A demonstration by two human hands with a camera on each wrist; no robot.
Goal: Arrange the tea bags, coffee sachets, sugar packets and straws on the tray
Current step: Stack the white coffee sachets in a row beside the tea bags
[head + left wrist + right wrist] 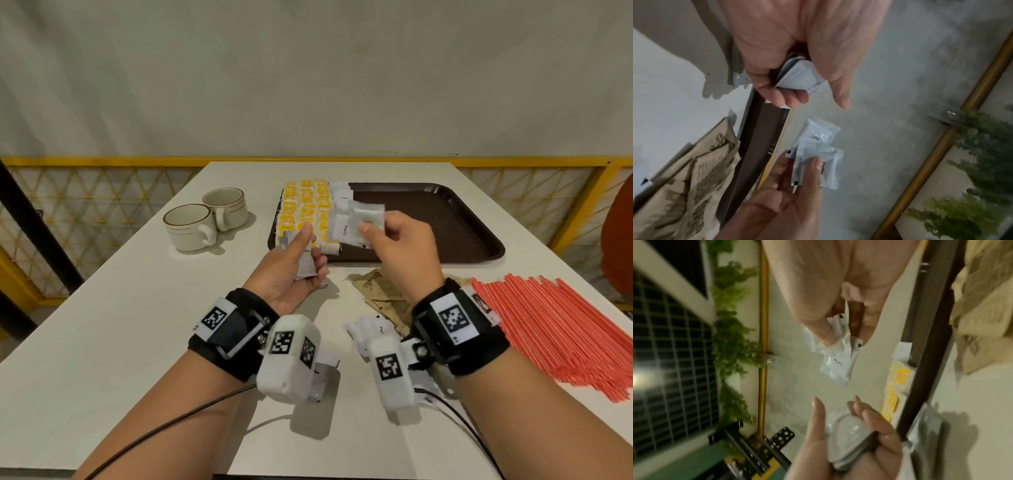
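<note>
1. A dark brown tray [445, 219] is set on the white worktop [120, 325], toward its far side.
2. The left part of the tray is covered by yellow-labelled tea bags [305, 205] laid in rows, with a column of white coffee sachets [340, 219] placed just beside them on the right.
3. A small stack of white coffee sachets [306, 262] is held in the left hand [294, 270], palm turned up, just in front of the tray's near left corner. The left grip is curled round the stack, with the thumb raised along its upper edge.
4. A single white sachet [371, 216] is pinched by the right hand [400, 246] between thumb and fingertips and is held above the tray, over the sachet column. In the right wrist view the same sachet [838, 365] is seen hanging from the pinch.
5. Brown paper sugar packets [383, 291] are lying on the worktop in front of the tray, partly hidden by the right wrist.
6. More white sachets [366, 329] are left on the worktop near the two wrist cameras.
7. A large heap of red straws [555, 332] is spread on the worktop at the right, well apart from the tea bags.
8. Two cream cups [205, 217] are stood side by side to the left of the tray.
</note>
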